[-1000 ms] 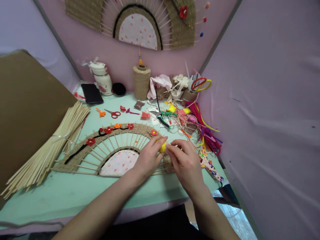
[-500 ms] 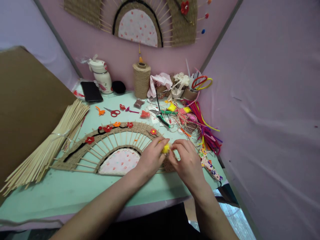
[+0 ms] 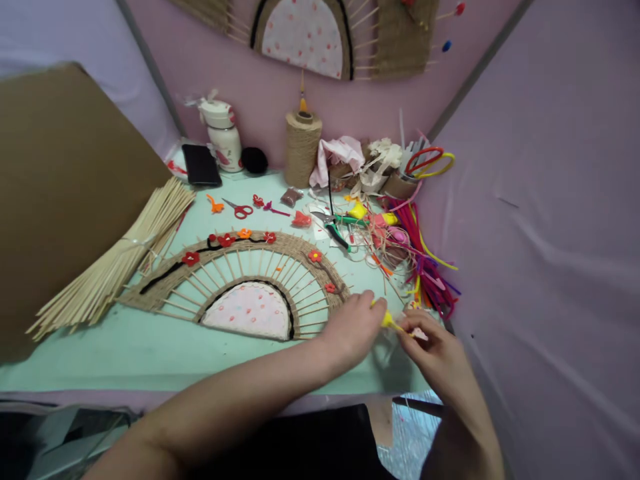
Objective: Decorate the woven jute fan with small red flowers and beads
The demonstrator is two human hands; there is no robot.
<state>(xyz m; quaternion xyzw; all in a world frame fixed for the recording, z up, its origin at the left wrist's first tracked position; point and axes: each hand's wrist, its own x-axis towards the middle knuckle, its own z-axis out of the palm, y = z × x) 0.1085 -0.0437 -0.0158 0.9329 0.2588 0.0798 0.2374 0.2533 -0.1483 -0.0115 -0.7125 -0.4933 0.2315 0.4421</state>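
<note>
My left hand (image 3: 356, 328) is closed on a lump of yellow modelling clay (image 3: 387, 319). A thin strand of the clay stretches across to my right hand (image 3: 434, 343), whose thumb and fingers pinch it. Clear plastic film shows faintly around the clay between both hands. Left of them lies a woven fan-shaped piece (image 3: 300, 248) of twine and thin sticks, with red and orange flowers and a dotted half-round centre (image 3: 250, 310). My left hand covers its right lower end.
Green-handled pliers (image 3: 337, 232), red scissors (image 3: 243, 211) and clay packets lie behind the fan. A twine spool (image 3: 302, 150), a white bottle (image 3: 225, 141) and a phone (image 3: 201, 165) stand or lie at the back. Bundled sticks (image 3: 115, 260) are left, pipe cleaners (image 3: 433, 280) right.
Both hands have moved right and toward me, off the fan's right side. They are farther apart, and the yellow clay now stretches into a strand. The camera view has shifted.
</note>
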